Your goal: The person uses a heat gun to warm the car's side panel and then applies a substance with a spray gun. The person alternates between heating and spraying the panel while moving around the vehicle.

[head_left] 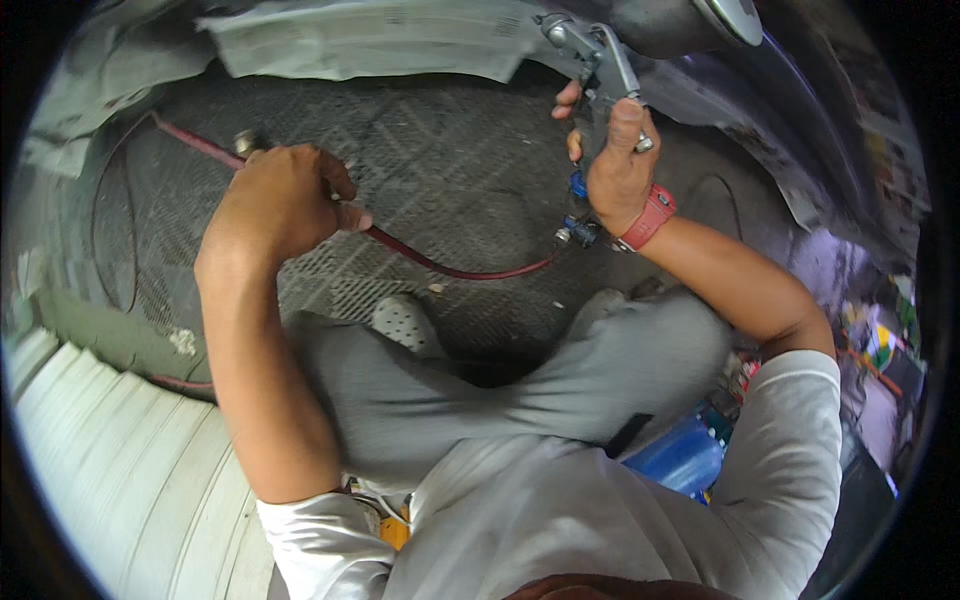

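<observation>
Left hand (285,200) on hose (450,265), left of centre over floor mat (450,170). Right hand (620,165) on spray gun (595,60), upper right. Hose runs between both. Paper sheet (370,40) behind mat. Knees below hands.

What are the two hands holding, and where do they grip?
Right hand grips the spray gun by its handle; left hand holds the red hose along its length.

The spray gun (600,60) looks like bare metal, dull grey with a soft sheen; the red hose (450,268) reads as smooth matt rubber; the floor grating (430,170) is rough, dark patterned metal; the masking paper (380,40) is matt and creased; the wristband (650,217) is matt red plastic or rubber; the trousers (480,390) are soft grey cloth
</observation>
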